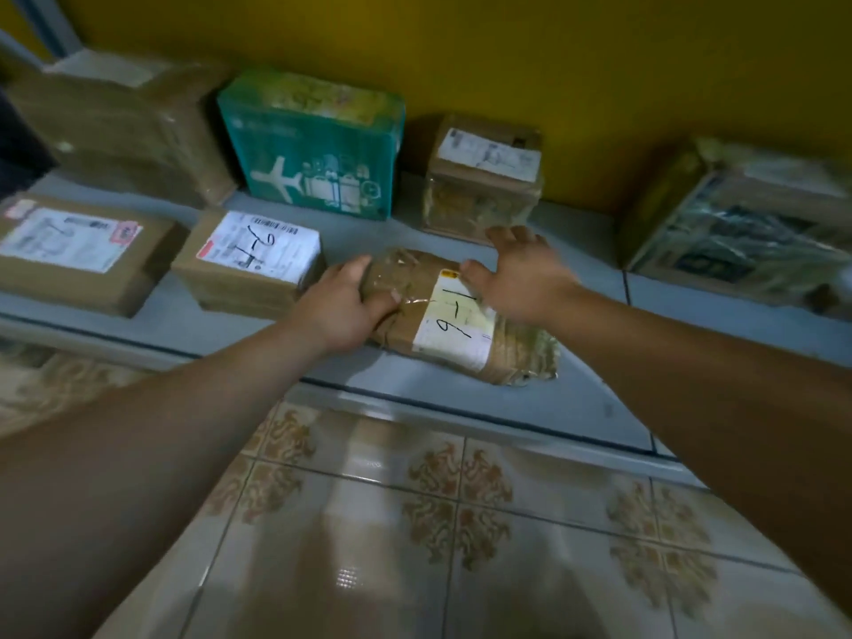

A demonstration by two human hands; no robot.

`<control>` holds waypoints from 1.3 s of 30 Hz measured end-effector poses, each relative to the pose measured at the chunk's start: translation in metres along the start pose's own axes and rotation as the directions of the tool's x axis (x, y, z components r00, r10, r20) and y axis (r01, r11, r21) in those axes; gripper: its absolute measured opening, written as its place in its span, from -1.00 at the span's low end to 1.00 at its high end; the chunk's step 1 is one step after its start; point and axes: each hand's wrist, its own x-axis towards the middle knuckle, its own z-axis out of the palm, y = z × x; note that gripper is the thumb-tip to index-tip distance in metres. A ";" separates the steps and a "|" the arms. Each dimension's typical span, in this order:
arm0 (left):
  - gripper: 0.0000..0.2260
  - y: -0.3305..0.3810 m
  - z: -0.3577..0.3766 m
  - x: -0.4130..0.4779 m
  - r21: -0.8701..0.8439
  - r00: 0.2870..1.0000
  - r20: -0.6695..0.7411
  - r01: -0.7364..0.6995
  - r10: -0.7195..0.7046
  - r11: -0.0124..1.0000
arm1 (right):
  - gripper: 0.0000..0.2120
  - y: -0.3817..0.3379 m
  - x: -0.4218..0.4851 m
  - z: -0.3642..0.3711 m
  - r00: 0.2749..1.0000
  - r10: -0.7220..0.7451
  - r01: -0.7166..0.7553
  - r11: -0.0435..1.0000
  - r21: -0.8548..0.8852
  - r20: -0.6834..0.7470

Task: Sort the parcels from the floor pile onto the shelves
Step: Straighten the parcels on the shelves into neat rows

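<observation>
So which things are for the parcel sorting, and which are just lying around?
For the job: the taped brown parcel, gripped by the left hand, with the open right hand at its far edge; the grey shelf under it; parcels already on the shelf, like the teal box and the labelled brown box.
Just there: the yellow wall; the patterned floor tiles.

Grey shelf (594,389): taped parcel (452,325) among boxes (249,265)
</observation>
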 end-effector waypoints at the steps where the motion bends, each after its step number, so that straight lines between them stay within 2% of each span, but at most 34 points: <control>1: -0.35 0.001 -0.001 -0.003 -0.052 1.000 0.026 -0.001 0.003 0.999 | -0.35 0.001 -0.008 -0.001 0.999 0.037 -0.037 0.999 0.021 0.002; 6: -0.38 0.008 0.001 -0.020 -0.173 0.998 0.047 -0.023 0.032 0.985 | -0.31 -0.003 -0.034 0.001 0.983 0.178 -0.182 0.979 0.096 0.050; 10: -0.35 0.010 0.010 -0.026 -0.248 1.000 0.030 0.003 0.005 0.969 | -0.25 0.004 -0.038 0.014 0.977 0.195 -0.202 0.975 0.095 0.083; 13: -0.34 0.011 0.020 -0.026 -0.283 1.000 -0.011 0.015 -0.019 0.959 | -0.38 0.010 -0.037 0.017 0.981 0.175 -0.187 0.972 0.144 0.088; 16: -0.36 0.012 0.023 -0.030 -0.346 0.998 -0.041 0.038 -0.055 0.938 | -0.40 0.013 -0.042 0.019 0.978 0.175 -0.195 0.957 0.214 0.109; 21: -0.38 0.020 0.022 -0.041 -0.367 0.995 -0.057 0.052 -0.078 0.929 | -0.29 0.023 -0.050 0.024 0.972 0.220 -0.237 0.899 0.369 0.088; 26: -0.47 0.021 0.028 -0.037 -0.349 0.991 -0.098 0.053 -0.093 0.935 | -0.31 0.039 -0.054 0.028 0.964 0.240 -0.267 0.851 0.452 0.119; 32: -0.43 0.030 0.036 -0.041 -0.309 0.996 -0.079 0.022 -0.049 0.951 | -0.32 0.046 -0.060 0.028 0.976 0.203 -0.217 0.899 0.381 0.078; 39: -0.40 0.029 0.029 -0.038 -0.224 1.000 -0.015 0.005 -0.009 0.975 | -0.35 0.051 -0.062 0.027 0.970 0.233 -0.243 0.920 0.308 0.068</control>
